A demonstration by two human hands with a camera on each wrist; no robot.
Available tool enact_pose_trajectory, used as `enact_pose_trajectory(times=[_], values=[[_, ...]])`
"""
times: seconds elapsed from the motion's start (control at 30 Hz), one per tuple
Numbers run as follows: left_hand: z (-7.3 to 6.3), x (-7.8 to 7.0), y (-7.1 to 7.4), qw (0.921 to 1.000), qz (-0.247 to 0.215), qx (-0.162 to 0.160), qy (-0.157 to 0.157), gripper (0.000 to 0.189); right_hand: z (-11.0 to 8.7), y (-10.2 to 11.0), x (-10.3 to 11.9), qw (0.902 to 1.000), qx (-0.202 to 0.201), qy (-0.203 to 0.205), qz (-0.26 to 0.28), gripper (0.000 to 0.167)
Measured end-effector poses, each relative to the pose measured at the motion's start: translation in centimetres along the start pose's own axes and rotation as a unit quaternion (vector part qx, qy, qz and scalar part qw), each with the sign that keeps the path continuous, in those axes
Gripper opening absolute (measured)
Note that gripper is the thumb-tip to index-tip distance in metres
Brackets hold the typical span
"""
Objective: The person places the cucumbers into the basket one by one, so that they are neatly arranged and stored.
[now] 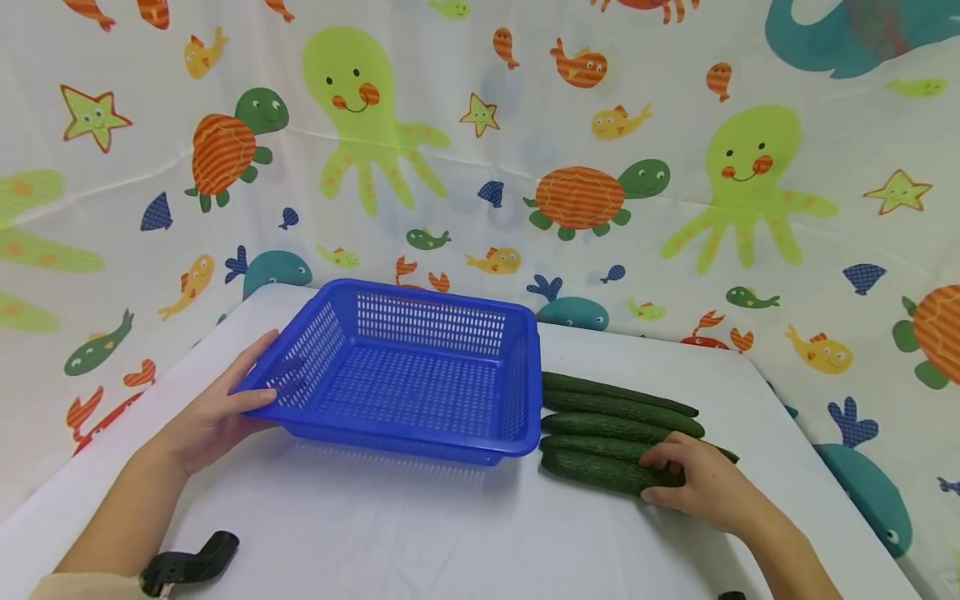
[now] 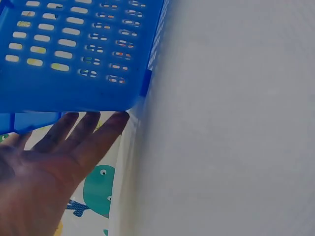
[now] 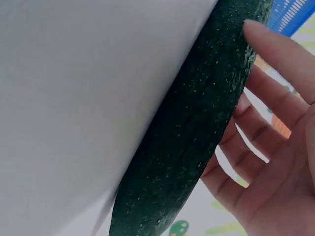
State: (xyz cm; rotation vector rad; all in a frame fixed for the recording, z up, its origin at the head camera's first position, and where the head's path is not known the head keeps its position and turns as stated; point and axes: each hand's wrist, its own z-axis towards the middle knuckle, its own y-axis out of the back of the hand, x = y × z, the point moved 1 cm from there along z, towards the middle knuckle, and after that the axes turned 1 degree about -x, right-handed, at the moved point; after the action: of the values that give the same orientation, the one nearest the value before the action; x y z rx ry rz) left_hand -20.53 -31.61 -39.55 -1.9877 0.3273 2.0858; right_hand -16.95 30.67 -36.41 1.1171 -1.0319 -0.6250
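A pale sheet printed with sea creatures hangs behind and around the white-covered table. On that table I see a blue basket, its mesh floor bare, and just right of it a row of dark cucumbers, lying side by side. The person's left forearm reaches forward, the left hand gripping the basket's left corner, thumb over the rim. The right hand, angled inward, pinches the nearest cucumber between thumb and fingers. A black band sits at the left wrist.

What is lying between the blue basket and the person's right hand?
Dark green cucumbers lie between the right hand and the blue basket, as the head view shows.
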Motion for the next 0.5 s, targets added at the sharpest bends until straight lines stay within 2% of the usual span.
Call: enact_pose_trajectory(times=[0.17, 0.3, 0.5], values=[[0.1, 0.1, 0.1, 0.9997, -0.017, 0.018, -0.002, 0.082, 0.1, 0.2, 0.2, 0.9992, 0.028, -0.013, -0.026, 0.035], [0.1, 0.2, 0.3, 0.9996, -0.023, 0.019, 0.002, 0.082, 0.1, 0.3, 0.9, 0.9963, 0.05, -0.035, -0.06, 0.042], [0.0, 0.4, 0.3, 0.9996, -0.026, 0.012, 0.007, 0.08, 0.1, 0.0, 1.5, 0.9933, 0.052, -0.041, -0.094, 0.046]])
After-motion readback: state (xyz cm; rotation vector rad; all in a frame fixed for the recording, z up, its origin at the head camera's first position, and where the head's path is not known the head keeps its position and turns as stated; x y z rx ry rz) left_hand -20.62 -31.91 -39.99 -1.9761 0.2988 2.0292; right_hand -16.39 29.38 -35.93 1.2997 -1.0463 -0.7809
